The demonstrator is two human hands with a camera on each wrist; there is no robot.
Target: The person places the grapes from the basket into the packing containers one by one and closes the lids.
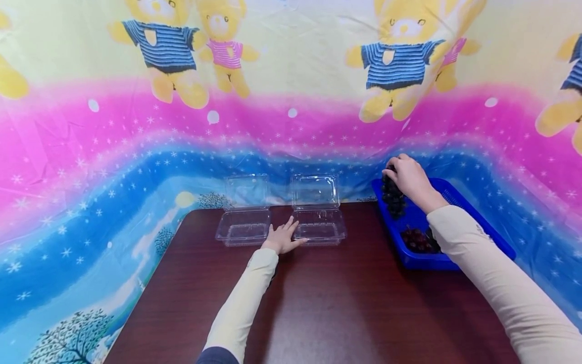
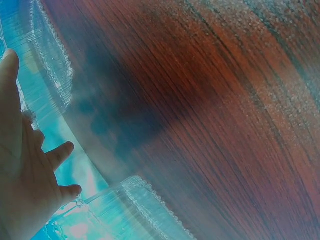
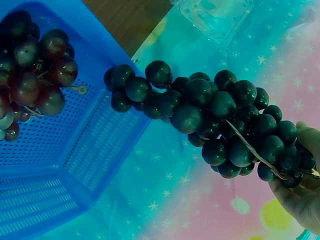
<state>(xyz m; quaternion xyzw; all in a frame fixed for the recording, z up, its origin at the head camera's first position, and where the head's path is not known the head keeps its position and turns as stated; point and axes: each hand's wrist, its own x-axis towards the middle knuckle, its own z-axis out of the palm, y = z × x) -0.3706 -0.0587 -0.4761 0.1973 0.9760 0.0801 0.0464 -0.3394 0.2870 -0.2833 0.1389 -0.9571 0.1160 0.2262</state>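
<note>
My right hand (image 1: pixel 410 178) grips a long bunch of dark grapes (image 1: pixel 393 196) by its stem end, over the far left corner of the blue plastic basket (image 1: pixel 427 262). In the right wrist view the bunch (image 3: pixel 220 120) stretches out from the fingertips past the basket's rim. Redder grapes (image 1: pixel 416 240) lie inside the basket. Two clear plastic clamshell boxes stand with lids raised at the far table edge: a left box (image 1: pixel 243 230) and a right box (image 1: pixel 320 227). With fingers spread, my left hand (image 1: pixel 282 238) reaches between them, fingertips at the right box's near left side.
The dark red-brown wooden table (image 1: pixel 327 303) runs toward me from the boxes. Behind it hangs a cloth (image 1: pixel 291 136) printed with bears and snowflakes, close behind the raised lids. The basket stands at the table's right side.
</note>
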